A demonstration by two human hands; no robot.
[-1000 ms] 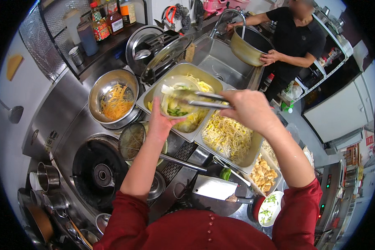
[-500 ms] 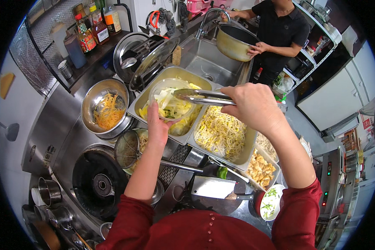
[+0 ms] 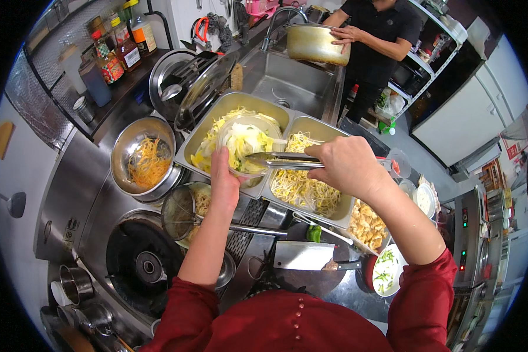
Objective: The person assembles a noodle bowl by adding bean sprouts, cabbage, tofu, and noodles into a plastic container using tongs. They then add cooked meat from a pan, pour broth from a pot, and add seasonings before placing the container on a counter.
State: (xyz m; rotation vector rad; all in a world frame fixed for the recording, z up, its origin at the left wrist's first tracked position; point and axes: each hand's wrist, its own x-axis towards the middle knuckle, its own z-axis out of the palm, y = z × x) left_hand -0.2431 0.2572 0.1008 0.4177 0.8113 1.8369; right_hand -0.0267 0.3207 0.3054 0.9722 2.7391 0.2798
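Note:
My left hand (image 3: 224, 185) holds a clear round plastic bowl (image 3: 249, 172) from its near left side. Cut white and yellow leafy vegetable, which looks like cabbage, fills it. Below the bowl lies a steel pan (image 3: 188, 159) of similar yellow-white leaves. My right hand (image 3: 351, 167) is closed round metal tongs (image 3: 290, 160), whose tips reach the right side of the bowl. Whether anything is pinched in the tips is hard to make out. Beneath my right hand sits a pan of bean sprouts (image 3: 311, 190).
Nearer me, a cleaver (image 3: 304, 256) and green pepper (image 3: 314, 233) lie on a round board. Left are a wok burner (image 3: 149, 267), a strainer (image 3: 178, 214) and a bowl of orange shreds (image 3: 146, 164). Across the sink (image 3: 293, 76), another person holds a large pot (image 3: 317, 44).
My right hand and the tongs have lowered toward the near side of the bowl. The bowl has shifted slightly right. The other person has moved the pot left and tipped it differently.

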